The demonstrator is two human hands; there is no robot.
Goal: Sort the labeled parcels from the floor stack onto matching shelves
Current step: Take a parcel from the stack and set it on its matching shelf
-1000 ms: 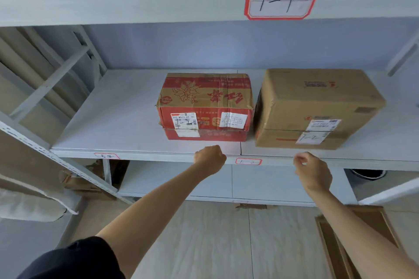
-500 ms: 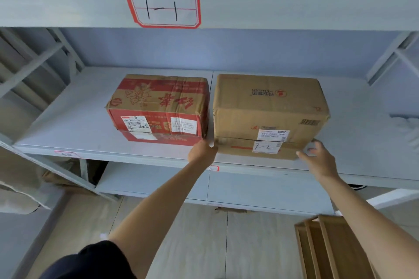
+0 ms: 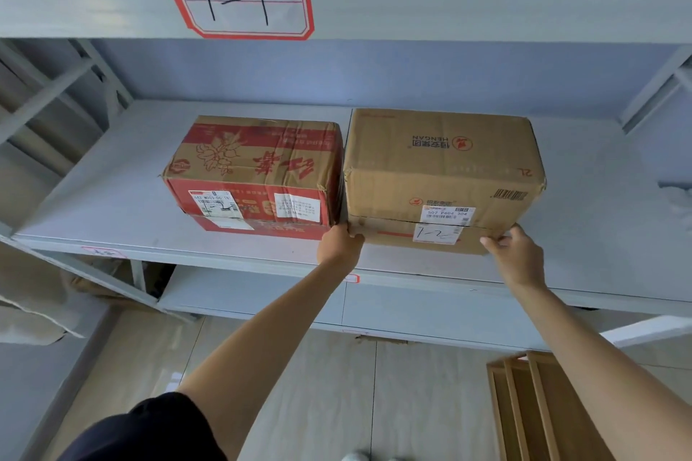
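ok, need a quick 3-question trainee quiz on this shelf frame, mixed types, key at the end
1. True or false: the plain brown box stands to the left of the red box.
2. Which box do the left hand and right hand touch? A) red B) plain brown C) neither
3. Fill in: the handwritten label on the plain brown box reads ____.

Key: 1 false; 2 B, at its lower front corners; 3 "1-2".

The red box (image 3: 258,176) and brown box (image 3: 442,168) sit pressed together mid-shelf (image 3: 93,198); open board lies left and right of them, with headroom above.
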